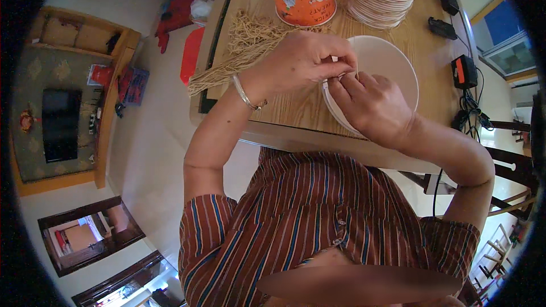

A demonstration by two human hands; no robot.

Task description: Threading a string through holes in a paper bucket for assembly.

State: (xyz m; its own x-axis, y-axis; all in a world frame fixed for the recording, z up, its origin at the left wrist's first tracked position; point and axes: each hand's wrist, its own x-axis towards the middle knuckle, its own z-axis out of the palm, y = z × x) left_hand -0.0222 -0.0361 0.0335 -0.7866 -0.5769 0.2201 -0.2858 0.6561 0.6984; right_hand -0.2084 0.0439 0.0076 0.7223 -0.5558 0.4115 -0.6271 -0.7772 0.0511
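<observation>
A white round paper bucket (405, 71) stands at the table's near edge, its opening facing up. Both my hands meet at its left rim. My left hand (310, 59), with a silver bangle on the wrist, pinches a short piece of thin pale cord between thumb and fingers. My right hand (372, 102) reaches over the rim, its fingers closed at the same spot on the cord. The fingers hide most of the cord and how it meets the rim. Left of my hands lies a bundle of tan twisted cords (250, 37), loose and tangled at its far end.
Beyond the hands, an orange and teal patterned bucket (307, 7) stands upside down. Nested orange buckets (384, 3) stand to its right, with cord against their side. Black adapters and cables (465, 73) run along the right table edge. A red stool (192, 51) is left of the table.
</observation>
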